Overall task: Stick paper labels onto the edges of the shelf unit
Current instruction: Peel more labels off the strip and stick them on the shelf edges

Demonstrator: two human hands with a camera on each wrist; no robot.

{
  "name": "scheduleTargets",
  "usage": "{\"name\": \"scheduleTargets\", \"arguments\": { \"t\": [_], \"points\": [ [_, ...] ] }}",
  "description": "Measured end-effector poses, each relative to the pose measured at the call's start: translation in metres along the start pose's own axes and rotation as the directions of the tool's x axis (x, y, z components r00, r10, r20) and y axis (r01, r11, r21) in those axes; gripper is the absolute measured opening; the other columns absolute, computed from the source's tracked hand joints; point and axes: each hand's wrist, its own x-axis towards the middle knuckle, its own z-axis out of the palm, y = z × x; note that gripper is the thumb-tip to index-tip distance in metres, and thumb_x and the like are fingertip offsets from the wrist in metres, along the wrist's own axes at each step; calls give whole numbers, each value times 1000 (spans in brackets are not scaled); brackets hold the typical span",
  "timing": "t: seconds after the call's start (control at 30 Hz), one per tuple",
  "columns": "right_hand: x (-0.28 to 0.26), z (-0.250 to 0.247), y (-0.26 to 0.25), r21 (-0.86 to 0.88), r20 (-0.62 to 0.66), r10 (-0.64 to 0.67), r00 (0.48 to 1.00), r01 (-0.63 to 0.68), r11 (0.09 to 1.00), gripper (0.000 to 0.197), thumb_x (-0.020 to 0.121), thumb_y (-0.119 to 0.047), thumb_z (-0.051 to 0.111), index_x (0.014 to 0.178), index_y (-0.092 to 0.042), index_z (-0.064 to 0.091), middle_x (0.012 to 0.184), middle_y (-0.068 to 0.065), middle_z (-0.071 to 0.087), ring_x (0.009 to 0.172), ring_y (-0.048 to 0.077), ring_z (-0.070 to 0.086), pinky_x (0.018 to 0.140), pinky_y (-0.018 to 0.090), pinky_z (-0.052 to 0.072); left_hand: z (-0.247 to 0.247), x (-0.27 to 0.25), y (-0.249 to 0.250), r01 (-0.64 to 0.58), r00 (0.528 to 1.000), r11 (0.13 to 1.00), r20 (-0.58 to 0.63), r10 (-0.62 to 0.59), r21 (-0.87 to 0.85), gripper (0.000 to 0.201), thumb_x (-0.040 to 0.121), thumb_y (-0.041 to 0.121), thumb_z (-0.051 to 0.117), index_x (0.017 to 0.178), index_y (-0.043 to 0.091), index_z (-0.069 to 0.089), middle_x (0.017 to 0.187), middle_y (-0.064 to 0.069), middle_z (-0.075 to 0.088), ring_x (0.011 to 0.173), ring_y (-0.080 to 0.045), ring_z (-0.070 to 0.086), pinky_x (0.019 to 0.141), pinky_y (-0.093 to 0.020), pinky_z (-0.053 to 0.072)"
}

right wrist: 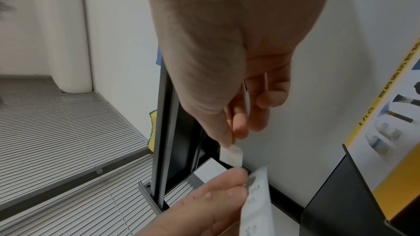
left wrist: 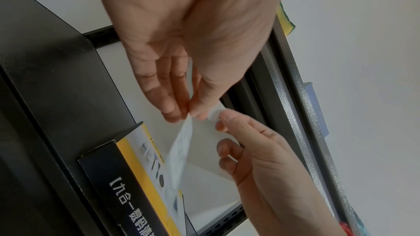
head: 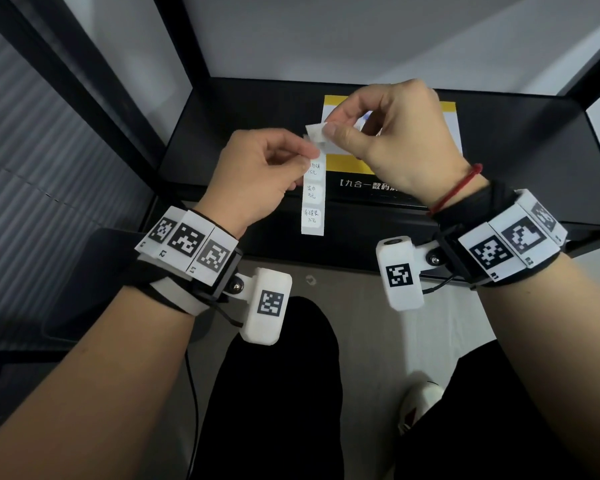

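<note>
1. Left hand (head: 257,171): thumb and fingers pinched on the upper end of the label strip (head: 313,199), which hangs down in front of the shelf's front edge (head: 326,244).
2. Right hand (head: 392,140): thumb and forefinger pinched on one white label (head: 316,131), peeled up at the strip's top, other fingers curled loosely.
3. Strip: three handwritten labels remain on it, one above another.
4. Shelf unit (head: 222,133): black, with a yellow-and-black box (head: 444,133) lying on it behind the hands.
5. Risk: the freed label, judged limp and tacky, may fold onto itself or cling to a fingertip if gripped on its adhesive side; a quick pull may tear it.
6. Unclear: whether the label is fully off the backing; the handwriting is too small to read; no edge shows a stuck label.
</note>
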Motion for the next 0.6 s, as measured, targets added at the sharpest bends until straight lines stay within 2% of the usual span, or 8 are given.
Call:
{"name": "scheduleTargets", "arguments": {
  "t": [0.07, 0.13, 0.23, 0.33, 0.4, 0.5, 0.6],
  "points": [
    [-1, 1, -4, -29, 13, -47, 999, 47, 998, 8, 88, -33, 71, 83, -27, 75, 80, -14, 71, 57, -1, 57, 67, 2, 37, 2, 1, 0, 11, 1000, 1000, 13, -11, 1, 20, 93, 11, 69, 89, 29, 76, 85, 5, 76, 78, -14, 72, 74, -22, 59],
    [-1, 3, -6, -65, 49, -83, 995, 86, 994, 9, 88, -35, 71, 83, -28, 75, 82, -12, 70, 60, -3, 56, 67, 1, 37, 3, 3, 1, 8, 1000, 1000, 11, -8, -1, 23, 93, 10, 69, 88, 32, 74, 86, 0, 77, 78, -19, 74, 73, -23, 58],
    [-1, 4, -5, -81, 141, -109, 984, 121, 989, 10, 87, -36, 74, 89, -27, 77, 89, -9, 72, 66, -10, 56, 68, 3, 39, 3, 4, 2, -4, 1000, 1000, 27, 3, 8, 20, 94, 13, 69, 89, 33, 73, 90, -7, 78, 86, -25, 76, 70, -21, 57],
    [-1, 2, -4, -38, 211, -133, 968, 144, 989, 16, 84, -38, 79, 97, -28, 78, 93, -8, 71, 66, -1, 59, 67, 8, 45, 2, 6, 0, 1, 1000, 1000, 27, -1, 4, 18, 93, 14, 70, 91, 31, 74, 91, -7, 78, 87, -25, 75, 67, -19, 55],
    [0, -1, -4, -17, 191, -124, 974, 129, 991, 14, 84, -38, 79, 94, -29, 78, 90, -12, 71, 64, 3, 59, 65, 7, 42, 0, 6, -1, -3, 999, 1000, 35, 2, 10, 17, 93, 14, 70, 92, 31, 73, 90, -3, 78, 84, -22, 76, 68, -20, 56],
    [6, -2, 0, -17, 108, -43, 993, 45, 999, 6, 89, -34, 73, 89, -29, 76, 84, -12, 73, 60, 3, 60, 62, 6, 39, -2, 6, -3, -17, 998, 1000, 54, 17, 3, 22, 94, 10, 69, 92, 32, 72, 87, 5, 76, 78, -14, 73, 69, -23, 55],
    [10, 3, 2, -1, 141, 13, 990, -13, 1000, 7, 92, -33, 70, 90, -31, 76, 77, -15, 70, 57, 1, 61, 59, 8, 38, -5, 6, -3, -42, 998, 999, 55, 41, 7, 26, 94, 8, 68, 89, 33, 71, 86, 5, 75, 76, -12, 71, 67, -22, 55]
  ]
}}
